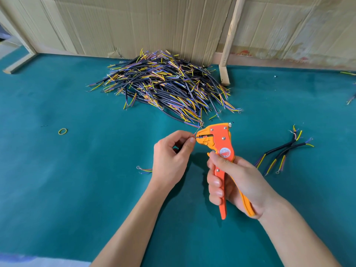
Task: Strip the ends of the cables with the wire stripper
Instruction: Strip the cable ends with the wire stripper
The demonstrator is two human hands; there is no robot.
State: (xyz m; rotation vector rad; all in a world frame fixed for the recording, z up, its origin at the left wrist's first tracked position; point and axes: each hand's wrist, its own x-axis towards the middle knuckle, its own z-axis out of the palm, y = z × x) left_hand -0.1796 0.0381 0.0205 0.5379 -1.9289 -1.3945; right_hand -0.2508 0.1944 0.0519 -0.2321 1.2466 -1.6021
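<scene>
My right hand (236, 182) grips the two handles of an orange wire stripper (219, 139), whose jaws point left. My left hand (171, 157) pinches a thin wire of a short cable between thumb and forefinger and holds its tip in the stripper's jaws. The cable's other end (144, 169), with a ring terminal and coloured wires, sticks out to the left behind my left wrist. A big pile of short black cables (163, 83) with yellow, blue and brown wire ends lies at the back of the green table (77, 170).
Three cables (285, 151) lie to the right of the stripper. A yellow rubber band (63, 131) lies on the left of the table. Cardboard sheets (144, 26) and a wooden post (229, 41) stand along the back edge. More cable ends (351, 97) show at the far right.
</scene>
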